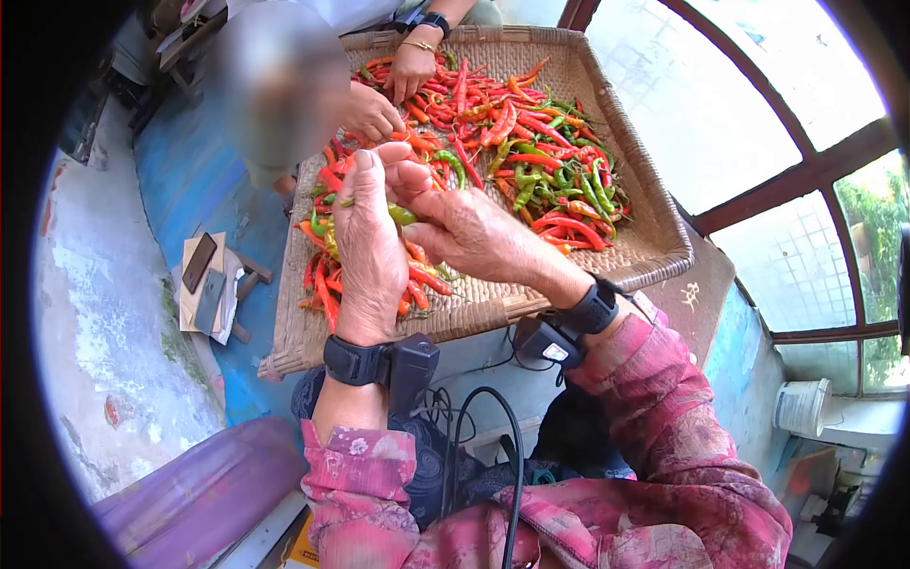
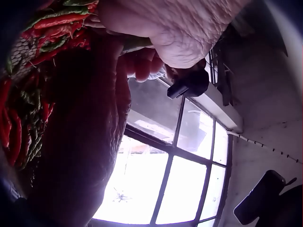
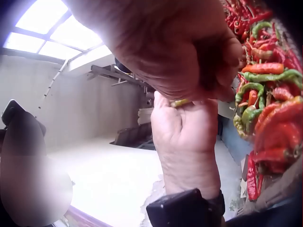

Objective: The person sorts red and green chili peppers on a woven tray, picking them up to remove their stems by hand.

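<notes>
A yellow-green pepper (image 1: 402, 215) is held between the two hands above a woven tray (image 1: 645, 180) of red and green peppers. The left hand (image 1: 370, 247), palm inward and thumb raised, grips it; part of it shows at the left thumb in the right wrist view. The right hand (image 1: 474, 232) meets the left at the fingers and pinches the pepper (image 2: 137, 43), seen between the palms in the left wrist view. In the right wrist view, the right hand's fingers (image 3: 229, 61) are curled. The hands hide much of this pepper.
Across the tray, another person's hands (image 1: 412, 68) reach into the peppers. A low stool (image 1: 254, 270) bearing two phones stands at the left. Dark cables (image 1: 517, 427) hang near the lap. Windows (image 1: 720, 104) line the right side, with a white bucket (image 1: 802, 408) below.
</notes>
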Demonstrator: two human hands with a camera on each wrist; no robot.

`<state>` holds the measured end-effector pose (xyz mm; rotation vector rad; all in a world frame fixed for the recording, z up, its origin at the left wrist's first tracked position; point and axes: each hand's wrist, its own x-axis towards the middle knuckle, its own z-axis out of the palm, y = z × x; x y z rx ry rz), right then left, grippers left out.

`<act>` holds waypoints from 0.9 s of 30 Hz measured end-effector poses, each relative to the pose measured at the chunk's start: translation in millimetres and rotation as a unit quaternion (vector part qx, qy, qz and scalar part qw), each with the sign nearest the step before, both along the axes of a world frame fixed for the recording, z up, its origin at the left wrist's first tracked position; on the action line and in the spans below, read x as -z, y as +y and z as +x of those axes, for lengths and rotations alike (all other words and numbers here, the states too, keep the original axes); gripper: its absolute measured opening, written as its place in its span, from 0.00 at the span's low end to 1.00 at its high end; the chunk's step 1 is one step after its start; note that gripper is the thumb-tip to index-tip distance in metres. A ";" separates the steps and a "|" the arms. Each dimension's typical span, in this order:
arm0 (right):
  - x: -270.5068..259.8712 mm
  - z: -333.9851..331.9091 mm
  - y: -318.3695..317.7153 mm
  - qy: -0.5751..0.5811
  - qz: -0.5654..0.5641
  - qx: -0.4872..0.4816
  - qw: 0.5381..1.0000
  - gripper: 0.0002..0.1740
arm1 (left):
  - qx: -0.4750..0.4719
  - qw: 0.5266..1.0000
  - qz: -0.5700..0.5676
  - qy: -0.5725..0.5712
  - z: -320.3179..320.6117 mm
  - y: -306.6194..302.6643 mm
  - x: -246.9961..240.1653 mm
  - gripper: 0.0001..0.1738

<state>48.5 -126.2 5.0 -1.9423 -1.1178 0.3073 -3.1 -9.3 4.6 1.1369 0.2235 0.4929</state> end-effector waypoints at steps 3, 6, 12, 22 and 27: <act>-2.3 18.0 -10.4 -0.066 -0.045 0.046 0.996 0.11 | -0.043 0.999 0.011 -0.024 2.4 4.7 3.4 0.19; -1.5 49.4 -28.8 -0.126 -0.066 0.175 0.974 0.12 | -0.089 0.993 0.072 0.010 1.2 8.9 -1.1 0.16; 5.7 94.5 -91.6 -0.193 -0.148 0.292 0.925 0.31 | 0.014 0.997 0.069 0.037 -0.8 9.4 1.3 0.11; 19.3 85.1 -154.7 -0.052 -0.454 0.219 0.862 0.65 | 0.143 0.959 0.229 0.091 -2.5 0.6 5.6 0.08; 31.5 71.4 -147.5 -0.016 -0.459 0.189 0.868 0.74 | 0.282 0.849 0.441 0.067 -7.3 -27.3 32.5 0.10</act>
